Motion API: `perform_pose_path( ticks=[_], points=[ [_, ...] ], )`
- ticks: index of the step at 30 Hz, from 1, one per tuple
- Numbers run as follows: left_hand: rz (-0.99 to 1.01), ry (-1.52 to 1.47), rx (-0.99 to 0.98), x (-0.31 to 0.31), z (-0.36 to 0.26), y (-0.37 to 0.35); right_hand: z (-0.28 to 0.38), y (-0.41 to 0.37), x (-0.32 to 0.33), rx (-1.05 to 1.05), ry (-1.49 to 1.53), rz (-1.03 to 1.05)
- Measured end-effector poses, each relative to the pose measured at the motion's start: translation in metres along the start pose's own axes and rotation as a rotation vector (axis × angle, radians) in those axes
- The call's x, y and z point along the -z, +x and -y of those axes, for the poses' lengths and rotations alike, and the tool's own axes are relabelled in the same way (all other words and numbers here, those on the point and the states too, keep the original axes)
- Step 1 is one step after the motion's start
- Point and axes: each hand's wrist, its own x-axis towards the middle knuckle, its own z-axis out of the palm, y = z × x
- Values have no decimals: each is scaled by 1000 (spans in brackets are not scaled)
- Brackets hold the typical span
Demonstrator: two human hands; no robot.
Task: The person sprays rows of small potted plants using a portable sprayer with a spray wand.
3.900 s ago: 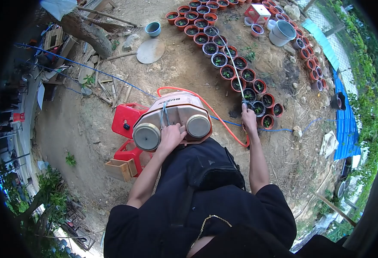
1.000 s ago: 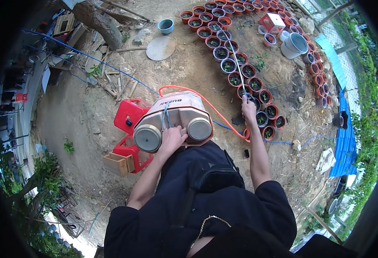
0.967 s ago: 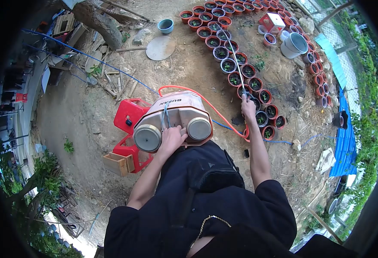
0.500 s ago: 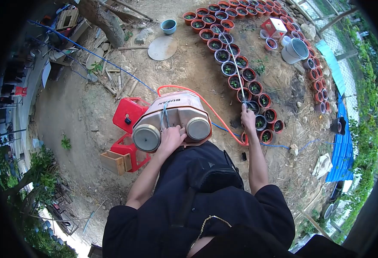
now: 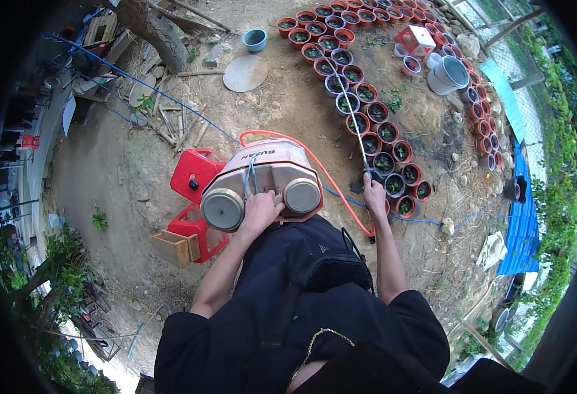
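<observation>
My left hand [image 5: 261,211] is closed around the carry handle between two round lids on a pale sprayer tank [image 5: 246,157] marked "BUSAN". An orange hose [image 5: 320,164] curves from the tank toward my right side. In my right hand [image 5: 375,196] is the grip of a long thin spray wand [image 5: 353,118], slanting away and to the left over the rows. Beneath and beside it stand small seedlings in orange-brown pots [image 5: 379,113]. Whether spray leaves the far end cannot be made out.
Red plastic stools [image 5: 196,172] and a wooden box [image 5: 172,248] are left of the tank. A blue hose [image 5: 131,77] crosses the soil. Farther off are a teal basin [image 5: 254,41], a round slab [image 5: 245,73], a grey bucket [image 5: 447,75] and a tree trunk [image 5: 154,33].
My right hand has moved slightly down and left, drawing the wand back toward me. Its far end lies nearer along the pots. My left hand keeps its hold on the tank handle.
</observation>
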Motion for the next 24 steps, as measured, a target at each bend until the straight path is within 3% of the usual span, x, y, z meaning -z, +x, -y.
perform_pose_path(
  ticks=[24],
  points=[
    [-38, 55, -64, -1, -21, -4, -2, -17, 12, -47, -30, 36]
  ],
)
